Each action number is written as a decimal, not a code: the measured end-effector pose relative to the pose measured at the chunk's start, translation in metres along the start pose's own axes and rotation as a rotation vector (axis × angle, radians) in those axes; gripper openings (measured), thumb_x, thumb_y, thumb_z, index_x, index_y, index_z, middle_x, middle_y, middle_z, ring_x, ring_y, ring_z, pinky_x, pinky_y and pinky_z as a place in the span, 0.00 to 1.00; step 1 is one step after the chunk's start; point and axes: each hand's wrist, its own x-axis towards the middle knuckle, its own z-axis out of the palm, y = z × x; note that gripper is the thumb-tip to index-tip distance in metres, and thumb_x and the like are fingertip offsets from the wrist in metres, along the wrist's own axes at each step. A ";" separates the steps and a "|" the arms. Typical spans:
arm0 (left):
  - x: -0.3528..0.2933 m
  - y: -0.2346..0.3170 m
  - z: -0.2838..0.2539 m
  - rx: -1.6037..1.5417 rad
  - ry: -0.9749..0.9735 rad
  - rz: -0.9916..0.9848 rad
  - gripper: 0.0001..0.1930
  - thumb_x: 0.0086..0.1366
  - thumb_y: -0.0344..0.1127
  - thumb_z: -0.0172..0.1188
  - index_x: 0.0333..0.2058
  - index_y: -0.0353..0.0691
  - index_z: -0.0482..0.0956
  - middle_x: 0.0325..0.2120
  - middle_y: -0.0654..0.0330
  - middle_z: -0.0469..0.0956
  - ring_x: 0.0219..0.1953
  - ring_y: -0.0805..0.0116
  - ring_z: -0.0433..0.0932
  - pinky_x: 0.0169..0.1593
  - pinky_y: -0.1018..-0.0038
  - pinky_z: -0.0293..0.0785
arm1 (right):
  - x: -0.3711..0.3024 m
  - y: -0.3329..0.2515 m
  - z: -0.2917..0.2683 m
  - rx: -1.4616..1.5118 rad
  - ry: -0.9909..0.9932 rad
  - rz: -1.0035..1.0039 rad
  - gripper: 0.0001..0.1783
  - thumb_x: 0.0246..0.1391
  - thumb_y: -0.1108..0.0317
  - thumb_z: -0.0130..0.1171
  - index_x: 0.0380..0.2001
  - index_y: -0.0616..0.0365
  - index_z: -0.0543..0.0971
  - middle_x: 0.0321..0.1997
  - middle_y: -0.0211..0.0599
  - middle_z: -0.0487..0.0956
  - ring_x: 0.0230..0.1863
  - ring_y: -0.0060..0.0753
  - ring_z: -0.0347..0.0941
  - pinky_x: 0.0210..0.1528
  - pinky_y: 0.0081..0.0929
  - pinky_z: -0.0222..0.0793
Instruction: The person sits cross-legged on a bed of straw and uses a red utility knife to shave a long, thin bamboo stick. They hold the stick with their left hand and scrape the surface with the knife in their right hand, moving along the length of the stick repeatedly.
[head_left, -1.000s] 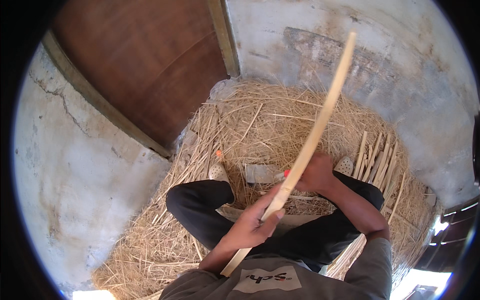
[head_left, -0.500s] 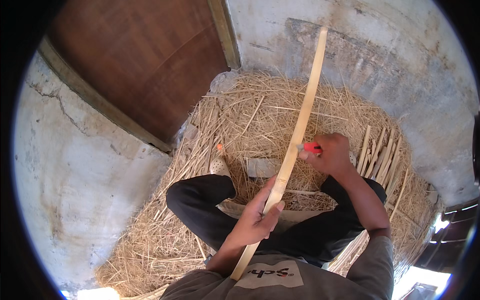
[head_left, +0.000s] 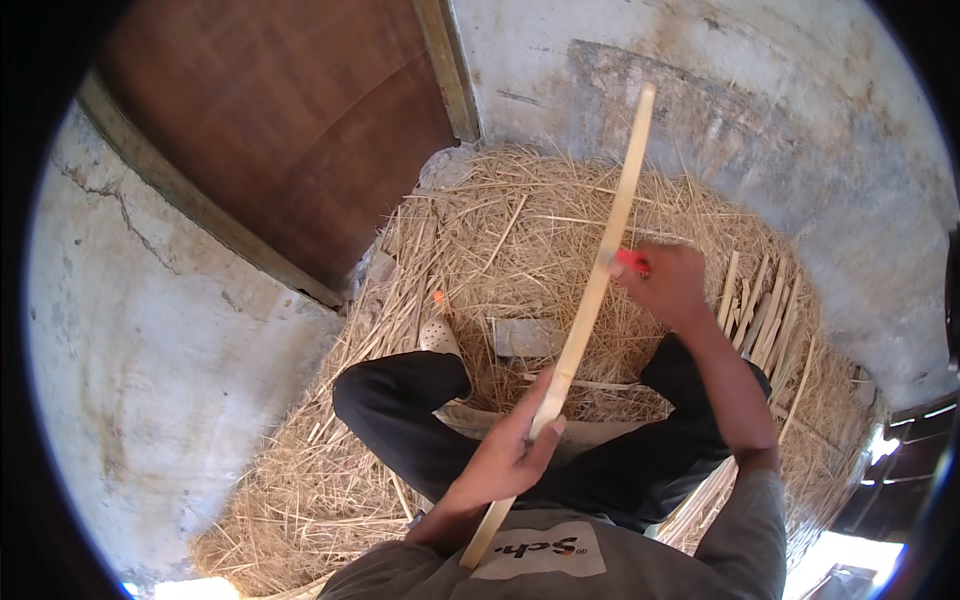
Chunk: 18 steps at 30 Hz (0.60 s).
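Note:
A long, pale bamboo strip (head_left: 590, 300) runs slanting from my lap up toward the far wall. My left hand (head_left: 512, 452) is wrapped round its lower part, and the strip's near end rests against my shirt. Higher up, my right hand (head_left: 668, 285) is closed on a small red-handled knife (head_left: 630, 262). The grey tip of this knife meets the strip's right edge; the blade itself is blurred and too small to make out fully.
Straw-like bamboo shavings (head_left: 480, 240) cover the floor. A grey block (head_left: 527, 338) lies between my feet, and several split bamboo pieces (head_left: 765, 310) are stacked at the right. Plastered walls (head_left: 180, 380) and a brown door (head_left: 290, 130) close in the far side.
My right hand has moved up along the strip with the knife, away from my body. The strip's far end has dropped slightly, and my left hand still grips it.

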 end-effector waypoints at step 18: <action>-0.008 -0.002 -0.010 -0.009 -0.013 -0.014 0.32 0.69 0.28 0.47 0.68 0.40 0.45 0.22 0.69 0.68 0.15 0.85 0.63 0.17 0.85 0.62 | 0.003 -0.002 -0.002 0.028 0.048 -0.237 0.35 0.36 0.30 0.63 0.10 0.51 0.69 0.08 0.32 0.65 0.11 0.37 0.66 0.17 0.33 0.61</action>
